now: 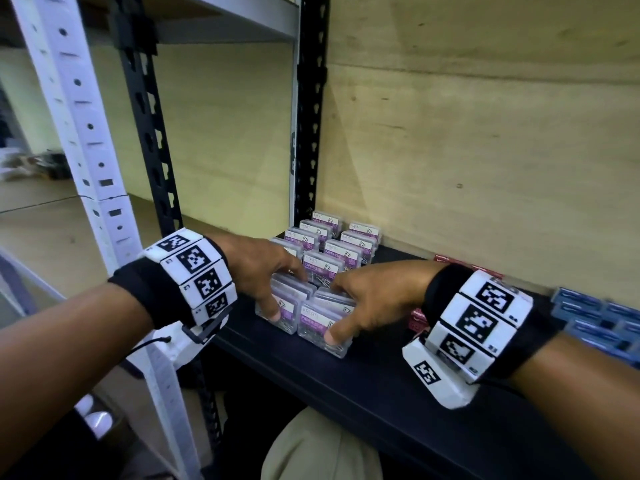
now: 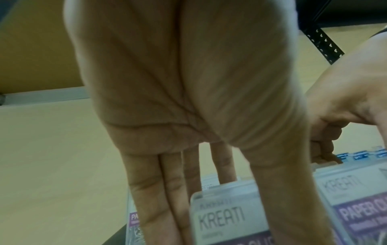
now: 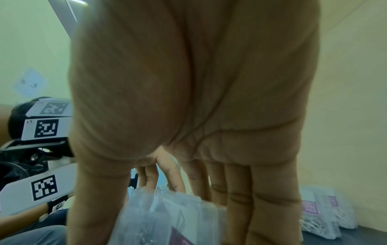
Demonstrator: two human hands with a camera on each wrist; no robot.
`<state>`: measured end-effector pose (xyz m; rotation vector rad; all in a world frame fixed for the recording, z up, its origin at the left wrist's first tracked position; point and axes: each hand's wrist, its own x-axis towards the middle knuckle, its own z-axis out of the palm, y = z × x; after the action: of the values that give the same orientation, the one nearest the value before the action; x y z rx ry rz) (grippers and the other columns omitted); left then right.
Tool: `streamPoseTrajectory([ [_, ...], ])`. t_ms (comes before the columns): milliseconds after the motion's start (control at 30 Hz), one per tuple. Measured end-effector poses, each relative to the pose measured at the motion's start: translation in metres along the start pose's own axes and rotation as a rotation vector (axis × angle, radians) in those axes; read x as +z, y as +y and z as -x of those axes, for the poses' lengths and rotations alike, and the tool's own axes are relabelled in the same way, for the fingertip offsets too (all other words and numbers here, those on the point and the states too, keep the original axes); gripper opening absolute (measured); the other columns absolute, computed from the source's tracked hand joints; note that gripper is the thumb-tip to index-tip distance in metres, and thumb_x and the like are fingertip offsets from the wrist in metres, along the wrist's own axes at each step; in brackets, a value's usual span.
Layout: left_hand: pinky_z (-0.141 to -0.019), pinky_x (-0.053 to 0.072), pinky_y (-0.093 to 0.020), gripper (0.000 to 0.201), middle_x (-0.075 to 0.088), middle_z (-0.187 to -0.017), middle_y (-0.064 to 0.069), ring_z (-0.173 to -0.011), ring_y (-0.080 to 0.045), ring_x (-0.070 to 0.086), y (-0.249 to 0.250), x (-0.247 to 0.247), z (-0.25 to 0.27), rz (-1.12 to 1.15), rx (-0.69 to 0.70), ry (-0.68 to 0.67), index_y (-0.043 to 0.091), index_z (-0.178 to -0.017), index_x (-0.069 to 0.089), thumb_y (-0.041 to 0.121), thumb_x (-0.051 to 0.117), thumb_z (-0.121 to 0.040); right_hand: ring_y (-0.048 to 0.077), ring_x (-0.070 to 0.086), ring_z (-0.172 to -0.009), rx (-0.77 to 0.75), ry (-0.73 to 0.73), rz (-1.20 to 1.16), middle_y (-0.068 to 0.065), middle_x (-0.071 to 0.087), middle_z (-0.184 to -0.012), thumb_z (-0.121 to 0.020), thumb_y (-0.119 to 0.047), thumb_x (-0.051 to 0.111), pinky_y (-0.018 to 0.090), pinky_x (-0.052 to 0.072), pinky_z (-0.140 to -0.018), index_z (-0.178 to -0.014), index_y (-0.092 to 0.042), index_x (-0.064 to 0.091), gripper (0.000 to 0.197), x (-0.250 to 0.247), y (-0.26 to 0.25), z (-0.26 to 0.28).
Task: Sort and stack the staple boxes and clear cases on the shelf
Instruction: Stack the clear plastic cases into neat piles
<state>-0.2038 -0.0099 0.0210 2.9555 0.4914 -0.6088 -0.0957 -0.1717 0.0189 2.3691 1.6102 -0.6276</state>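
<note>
Two short stacks of clear paper-clip cases stand side by side near the front of the black shelf [image 1: 363, 379]. My left hand [image 1: 287, 295] pinches the left stack [image 1: 292, 299], thumb on its front face and fingers down its back. My right hand [image 1: 335, 311] pinches the right stack [image 1: 320, 322] the same way. In the left wrist view the KREATI label of the held case [image 2: 226, 218] shows between thumb and fingers [image 2: 155, 199]. The right wrist view shows the other held case [image 3: 178, 222] under the palm. Red staple boxes [image 1: 417, 317] and blue staple boxes [image 1: 595, 317] lie to the right.
Behind the two held stacks, more clear cases [image 1: 332, 244] stand in two rows back to the plywood wall [image 1: 485, 150]. A black upright [image 1: 308, 133] and a white upright [image 1: 86, 133] frame the shelf's left end. The shelf front between hands and edge is bare.
</note>
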Motion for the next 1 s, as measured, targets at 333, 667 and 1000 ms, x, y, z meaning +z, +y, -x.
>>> streamPoseTrajectory([
  [333, -0.097, 0.043, -0.033, 0.08, 0.051, -0.136, 0.008, -0.104, -0.011, 0.046, 0.0, 0.002, -0.001, -0.002, -0.004, 0.034, 0.04, -0.141, 0.042, 0.048, 0.081, -0.072, 0.017, 0.071, -0.083, 0.022, 0.02, 0.006, -0.002, 0.073, -0.083, -0.083, -0.058, 0.069, 0.033, 0.057, -0.08, -0.123, -0.016, 0.059, 0.059, 0.002, -0.003, 0.001],
  [667, -0.099, 0.037, -0.029, 0.087, 0.045, -0.145, 0.01, -0.11, -0.006, 0.043, -0.004, -0.001, -0.001, 0.04, 0.028, -0.02, 0.039, -0.146, 0.036, 0.05, 0.08, -0.072, 0.018, 0.07, -0.096, 0.023, 0.015, 0.019, 0.002, 0.072, -0.106, -0.083, -0.07, 0.057, 0.035, 0.056, -0.087, -0.128, -0.017, 0.056, 0.07, 0.002, -0.001, -0.001],
  [1000, -0.093, 0.039, -0.027, 0.037, 0.059, -0.131, 0.01, -0.104, -0.007, 0.055, -0.034, -0.018, -0.015, 0.149, -0.055, 0.308, 0.034, -0.131, 0.055, 0.047, 0.053, -0.096, 0.018, 0.058, -0.101, 0.037, 0.342, -0.014, 0.001, 0.063, -0.119, -0.099, -0.049, 0.048, 0.031, 0.047, -0.085, -0.123, -0.022, 0.06, 0.038, -0.023, 0.017, -0.02],
])
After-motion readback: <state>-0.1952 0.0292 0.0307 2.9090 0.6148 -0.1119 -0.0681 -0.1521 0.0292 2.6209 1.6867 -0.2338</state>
